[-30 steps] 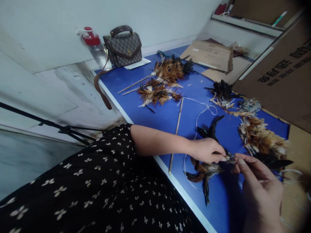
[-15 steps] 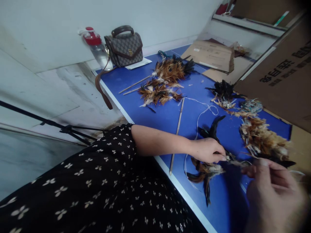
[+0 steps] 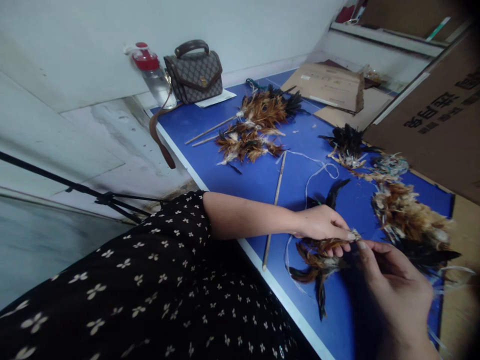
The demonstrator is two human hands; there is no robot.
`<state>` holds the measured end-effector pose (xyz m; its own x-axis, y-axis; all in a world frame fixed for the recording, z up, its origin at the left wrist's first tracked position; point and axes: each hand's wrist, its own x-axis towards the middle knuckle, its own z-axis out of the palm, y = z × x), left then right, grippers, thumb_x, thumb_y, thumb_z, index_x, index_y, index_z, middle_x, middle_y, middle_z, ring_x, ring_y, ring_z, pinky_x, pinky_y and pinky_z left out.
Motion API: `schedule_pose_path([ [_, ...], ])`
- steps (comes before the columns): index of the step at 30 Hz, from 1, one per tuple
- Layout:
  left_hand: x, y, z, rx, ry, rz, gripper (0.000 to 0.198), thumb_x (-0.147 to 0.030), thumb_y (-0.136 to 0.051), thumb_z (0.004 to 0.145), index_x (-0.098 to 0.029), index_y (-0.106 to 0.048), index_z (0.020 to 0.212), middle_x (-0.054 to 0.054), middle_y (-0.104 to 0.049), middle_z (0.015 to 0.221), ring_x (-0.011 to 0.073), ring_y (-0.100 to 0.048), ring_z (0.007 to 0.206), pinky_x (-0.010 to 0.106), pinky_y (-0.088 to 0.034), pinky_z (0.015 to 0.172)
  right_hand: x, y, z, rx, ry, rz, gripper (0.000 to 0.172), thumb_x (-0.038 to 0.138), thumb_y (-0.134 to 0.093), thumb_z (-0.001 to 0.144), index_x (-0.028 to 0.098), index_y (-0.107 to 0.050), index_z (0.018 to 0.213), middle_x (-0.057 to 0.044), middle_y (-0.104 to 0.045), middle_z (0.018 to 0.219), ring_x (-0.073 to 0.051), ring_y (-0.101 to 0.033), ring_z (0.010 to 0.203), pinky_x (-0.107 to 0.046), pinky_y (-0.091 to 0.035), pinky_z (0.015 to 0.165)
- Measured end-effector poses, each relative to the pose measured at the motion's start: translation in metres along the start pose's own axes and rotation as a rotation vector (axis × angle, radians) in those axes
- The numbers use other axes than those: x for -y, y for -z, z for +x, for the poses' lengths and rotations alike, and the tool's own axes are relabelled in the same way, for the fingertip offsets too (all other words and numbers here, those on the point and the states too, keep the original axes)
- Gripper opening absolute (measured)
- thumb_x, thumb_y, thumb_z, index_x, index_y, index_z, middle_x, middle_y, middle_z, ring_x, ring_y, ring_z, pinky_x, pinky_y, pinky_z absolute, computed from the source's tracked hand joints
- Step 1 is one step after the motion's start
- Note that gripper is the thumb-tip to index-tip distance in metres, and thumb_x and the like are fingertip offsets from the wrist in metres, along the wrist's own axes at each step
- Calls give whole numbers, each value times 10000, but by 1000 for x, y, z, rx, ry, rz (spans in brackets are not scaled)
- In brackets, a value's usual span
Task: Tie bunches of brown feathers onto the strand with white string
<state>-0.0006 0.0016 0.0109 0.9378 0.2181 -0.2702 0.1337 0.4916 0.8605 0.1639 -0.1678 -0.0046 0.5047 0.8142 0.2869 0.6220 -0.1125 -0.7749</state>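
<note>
My left hand (image 3: pixel 324 224) is closed around a small bunch of brown and black feathers (image 3: pixel 330 244), its pale quill ends showing at the thumb tip. The thumb and index finger of my right hand (image 3: pixel 399 285) pinch at those quill ends, almost touching my left fingertips. A thin white string (image 3: pixel 457 269) trails out behind my right hand, though its path between the fingers is hidden. Under my left hand, a dark feather cluster (image 3: pixel 318 272) lies on the blue table (image 3: pixel 247 187). A bare wooden stick (image 3: pixel 278 185) passes beneath my left forearm.
Two feather-covered sticks (image 3: pixel 262 112) lie farther back. On the right are black feathers (image 3: pixel 348 142), a tangle of string (image 3: pixel 392 165) and a brown feather pile (image 3: pixel 408 210), beside a large cardboard box (image 3: pixel 423 110). A handbag (image 3: pixel 197 75) and a water bottle (image 3: pixel 152 75) stand near the wall.
My right hand has moved left and up to meet the left fingertips at the quill ends. My left hand has turned slightly, with its lower fingers now showing under the bunch.
</note>
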Motion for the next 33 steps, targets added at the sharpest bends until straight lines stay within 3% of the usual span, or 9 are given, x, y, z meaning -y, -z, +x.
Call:
schedule_pose_path([
  [8,-3,5,-3,63,5,36,392,-419,-1033,719,-138,-763,762,-14,-724,726,57,-608,593,221,-496,587,-2,-1,-2,-13,1,53,376,575,-879,918,241,-819,1078,-29,-792,983,-178,-725,834,-299,-578,835],
  [13,1,7,0,77,-42,25,438,-454,-1063,643,-146,-776,763,-14,-714,700,58,-567,574,223,-437,545,10,-2,-3,-73,-3,111,488,523,-898,910,235,-806,1292,-56,-788,1072,-177,-731,846,-303,-592,805],
  [17,8,8,5,99,-61,43,450,-480,-1055,641,-152,-785,794,-20,-715,697,71,-563,571,242,-438,541,11,-1,-1,-73,60,80,327,490,-899,906,235,-844,1102,-62,-784,1058,-181,-715,877,-311,-569,823],
  [21,9,9,7,111,-67,64,431,-476,-1043,666,-160,-795,821,-25,-715,713,73,-571,578,246,-443,550,7,1,-1,-84,26,56,321,510,-879,932,228,-813,1072,-37,-750,881,-167,-672,704,-313,-521,700],
  [28,8,9,7,67,7,141,383,-448,-1007,744,-156,-764,798,-30,-701,719,66,-567,581,246,-445,577,25,3,-3,-260,-78,87,491,630,-847,941,194,-775,1155,-57,-722,787,-194,-677,644,-303,-507,623],
  [33,9,9,7,34,24,170,369,-428,-983,783,-150,-740,777,-32,-693,687,68,-568,563,241,-441,557,38,3,-3,-445,-174,39,462,593,-798,969,196,-780,1207,-78,-722,846,-233,-699,693,-345,-505,618],
])
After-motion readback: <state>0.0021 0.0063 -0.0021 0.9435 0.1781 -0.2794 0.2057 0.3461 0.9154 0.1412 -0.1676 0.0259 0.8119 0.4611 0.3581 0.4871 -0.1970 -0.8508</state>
